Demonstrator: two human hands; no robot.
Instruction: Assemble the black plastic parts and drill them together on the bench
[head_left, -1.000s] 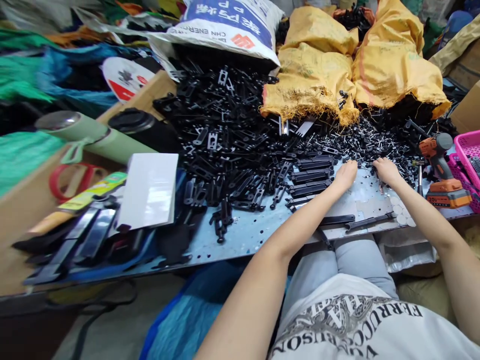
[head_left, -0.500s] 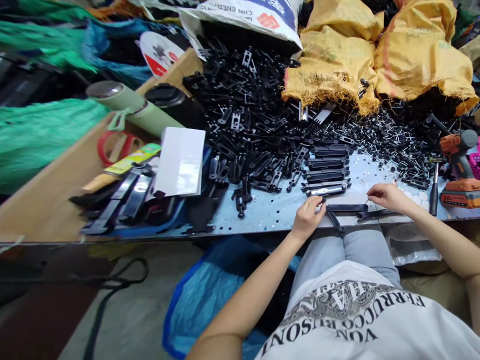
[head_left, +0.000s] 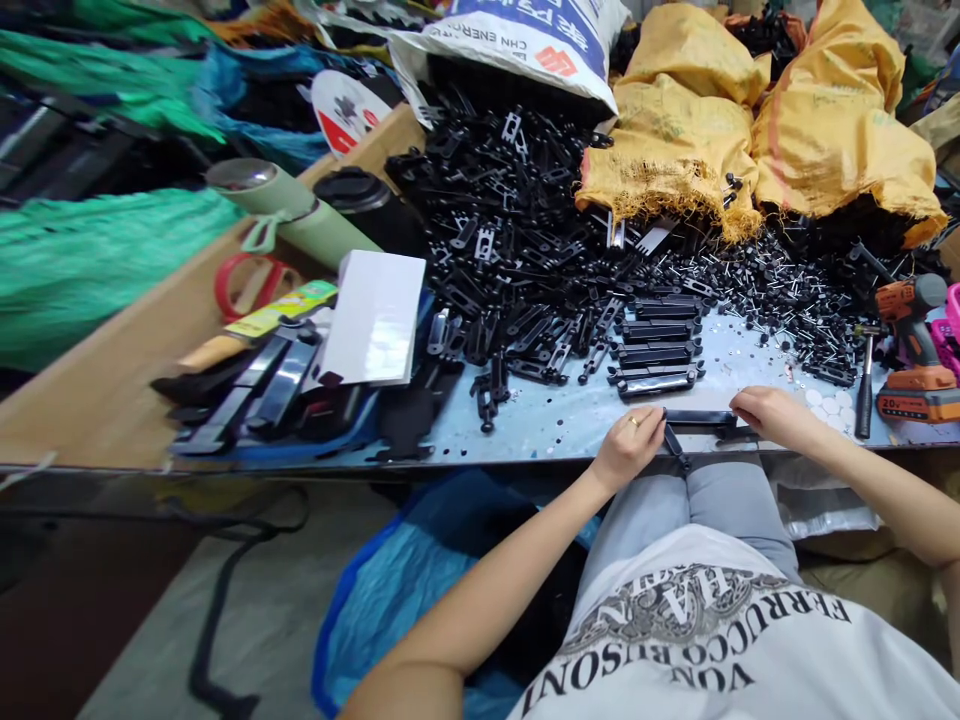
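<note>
A slim black bar-shaped part (head_left: 701, 418) lies level at the table's front edge, between my two hands. The fingers of my left hand (head_left: 632, 442), with a ring on one, are closed on its left end. From that end a second, narrower black piece (head_left: 677, 449) slants down over the edge. My right hand (head_left: 772, 412) is closed in a pinch at the bar's right end; whatever sits between its fingertips is hidden. Just behind, several similar black bar parts (head_left: 660, 355) lie stacked in a row.
Loose black brackets (head_left: 495, 250) form a large heap behind, with small pins (head_left: 780, 290) strewn to the right. A hammer (head_left: 865, 385) and an orange cordless drill (head_left: 915, 350) stand at the right. Yellow sacks (head_left: 675, 130) border the back; a green bottle (head_left: 300, 215) leans at left.
My right hand has moved left onto the bar's right end, from slightly beyond it. My left hand still grips the other end. The whole view has shifted slightly.
</note>
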